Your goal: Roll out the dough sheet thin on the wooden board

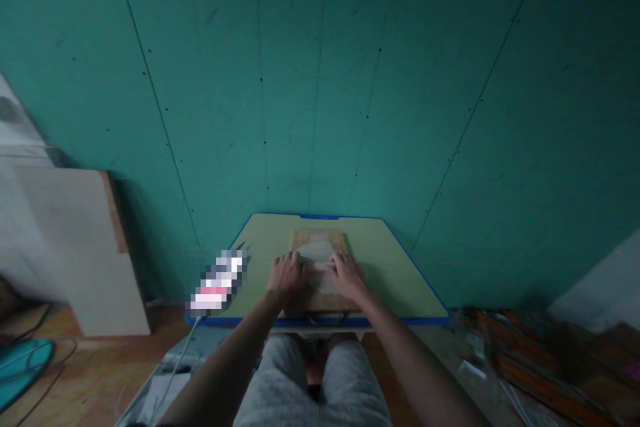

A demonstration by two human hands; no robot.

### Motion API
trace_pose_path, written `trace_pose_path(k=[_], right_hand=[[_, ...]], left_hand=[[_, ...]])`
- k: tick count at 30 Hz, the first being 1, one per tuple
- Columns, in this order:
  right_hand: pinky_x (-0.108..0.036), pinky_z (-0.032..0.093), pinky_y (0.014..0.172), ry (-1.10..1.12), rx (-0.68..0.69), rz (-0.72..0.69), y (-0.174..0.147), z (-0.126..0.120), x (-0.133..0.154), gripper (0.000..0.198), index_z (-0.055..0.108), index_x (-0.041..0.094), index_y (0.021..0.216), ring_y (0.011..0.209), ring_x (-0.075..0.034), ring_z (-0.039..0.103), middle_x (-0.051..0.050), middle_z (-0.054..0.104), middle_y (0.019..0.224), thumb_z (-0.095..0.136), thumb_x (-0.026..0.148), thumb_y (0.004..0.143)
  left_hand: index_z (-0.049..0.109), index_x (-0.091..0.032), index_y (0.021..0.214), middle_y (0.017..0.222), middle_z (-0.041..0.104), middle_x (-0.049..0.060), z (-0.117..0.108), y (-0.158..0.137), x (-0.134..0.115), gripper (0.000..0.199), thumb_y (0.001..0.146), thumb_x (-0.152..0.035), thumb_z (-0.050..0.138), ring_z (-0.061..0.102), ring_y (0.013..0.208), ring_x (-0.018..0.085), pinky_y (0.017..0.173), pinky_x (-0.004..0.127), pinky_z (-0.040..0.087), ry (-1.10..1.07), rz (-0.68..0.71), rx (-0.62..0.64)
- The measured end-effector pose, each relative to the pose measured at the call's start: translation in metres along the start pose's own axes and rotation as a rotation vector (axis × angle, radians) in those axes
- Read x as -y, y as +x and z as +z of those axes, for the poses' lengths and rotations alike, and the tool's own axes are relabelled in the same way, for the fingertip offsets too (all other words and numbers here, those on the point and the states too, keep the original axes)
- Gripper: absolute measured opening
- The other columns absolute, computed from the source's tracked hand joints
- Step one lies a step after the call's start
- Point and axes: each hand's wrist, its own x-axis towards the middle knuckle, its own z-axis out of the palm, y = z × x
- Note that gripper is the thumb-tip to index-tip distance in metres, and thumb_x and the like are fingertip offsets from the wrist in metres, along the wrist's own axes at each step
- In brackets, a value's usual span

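A flat, pale sheet of dough or clay [317,251] lies on a wooden board [296,237]. Across it runs a short, light-coloured rolling pin [317,267]. My left hand [289,273] is closed round its left end, fingers curled over the top. At the other end my right hand [346,273] grips it the same way. Part of the sheet shows beyond the pin and part on my side of it. Both ends of the pin are hidden under my hands.
The board rests on a pale folding table [400,280] with a blue rim. A phone-like device [216,285], pixelated, lies at its left with a cable [186,347]. A green wall [320,80] stands behind; a panel [85,247] leans at left. Wooden pieces [535,373] lie at right.
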Motion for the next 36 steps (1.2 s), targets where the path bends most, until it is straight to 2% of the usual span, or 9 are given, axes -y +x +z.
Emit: trace_pose_path(k=[2,5,7,11,19,24,27,31,36], right_hand=[[-0.029,0.040,0.089,0.000,-0.005,0.010,-0.006,-0.001,0.004,0.012,0.062,0.019,0.097,0.104,-0.019,0.058,-0.006,0.066,0.106,0.052,0.026,0.095],[-0.028,0.040,0.086,-0.017,-0.031,0.084,-0.008,-0.003,0.011,0.022,0.063,0.019,0.092,0.099,-0.018,0.058,-0.008,0.064,0.103,0.044,0.026,0.099],[-0.027,0.040,0.084,-0.032,-0.047,0.144,-0.004,-0.005,0.014,0.029,0.064,0.020,0.089,0.095,-0.018,0.058,-0.008,0.063,0.100,0.039,0.025,0.100],[-0.027,0.040,0.082,-0.047,-0.052,0.209,0.009,-0.005,0.012,0.028,0.066,0.020,0.092,0.095,-0.018,0.058,-0.008,0.064,0.100,0.038,0.022,0.099],[-0.035,0.041,0.085,-0.168,0.008,0.295,0.039,0.004,0.011,0.023,0.065,0.021,0.102,0.106,-0.025,0.058,-0.010,0.065,0.112,0.045,0.026,0.093],[-0.034,0.042,0.085,-0.140,0.035,0.299,0.059,0.006,0.003,0.023,0.063,0.022,0.105,0.107,-0.024,0.057,-0.009,0.064,0.114,0.046,0.028,0.090],[-0.035,0.042,0.085,-0.127,0.084,0.316,0.071,0.008,-0.003,0.025,0.063,0.022,0.107,0.108,-0.024,0.057,-0.009,0.063,0.116,0.047,0.030,0.090],[-0.037,0.040,0.090,-0.138,0.104,0.299,0.085,0.008,-0.007,0.027,0.063,0.021,0.109,0.112,-0.025,0.055,-0.011,0.062,0.118,0.046,0.032,0.091],[-0.038,0.041,0.089,-0.126,0.162,0.316,0.099,0.010,-0.010,0.031,0.063,0.020,0.111,0.112,-0.026,0.056,-0.013,0.062,0.119,0.040,0.030,0.093]], left_hand=[[0.058,-0.013,0.108,0.106,0.066,0.016,-0.002,-0.004,-0.002,0.032,0.099,-0.036,0.037,0.063,0.102,0.029,0.087,0.040,0.044,0.003,-0.017,0.005],[0.058,-0.012,0.109,0.107,0.065,0.016,-0.004,-0.007,-0.005,0.035,0.100,-0.037,0.035,0.062,0.103,0.029,0.086,0.040,0.044,0.016,-0.038,0.029],[0.059,-0.012,0.109,0.107,0.065,0.016,-0.005,-0.008,-0.007,0.036,0.100,-0.036,0.034,0.062,0.103,0.029,0.086,0.040,0.043,0.025,-0.051,0.042],[0.060,-0.013,0.111,0.107,0.065,0.016,-0.006,-0.001,-0.012,0.034,0.098,-0.032,0.034,0.060,0.104,0.029,0.086,0.040,0.042,0.057,-0.094,0.053],[0.060,-0.013,0.117,0.116,0.063,0.017,-0.005,0.037,-0.013,0.038,0.092,-0.034,0.040,0.058,0.109,0.031,0.087,0.041,0.044,0.070,-0.195,0.090],[0.063,-0.014,0.114,0.116,0.064,0.016,0.001,0.061,-0.008,0.039,0.092,-0.036,0.039,0.059,0.108,0.030,0.087,0.040,0.046,0.049,-0.140,0.082],[0.063,-0.015,0.114,0.115,0.065,0.016,0.006,0.072,-0.006,0.042,0.092,-0.040,0.038,0.060,0.107,0.030,0.085,0.040,0.047,0.042,-0.171,0.117],[0.065,-0.015,0.110,0.112,0.066,0.015,0.011,0.085,-0.003,0.042,0.092,-0.041,0.038,0.062,0.106,0.030,0.084,0.040,0.049,0.040,-0.137,0.093],[0.067,-0.015,0.109,0.112,0.066,0.016,0.016,0.103,0.002,0.043,0.090,-0.042,0.040,0.062,0.104,0.030,0.083,0.040,0.049,0.027,-0.153,0.109]])
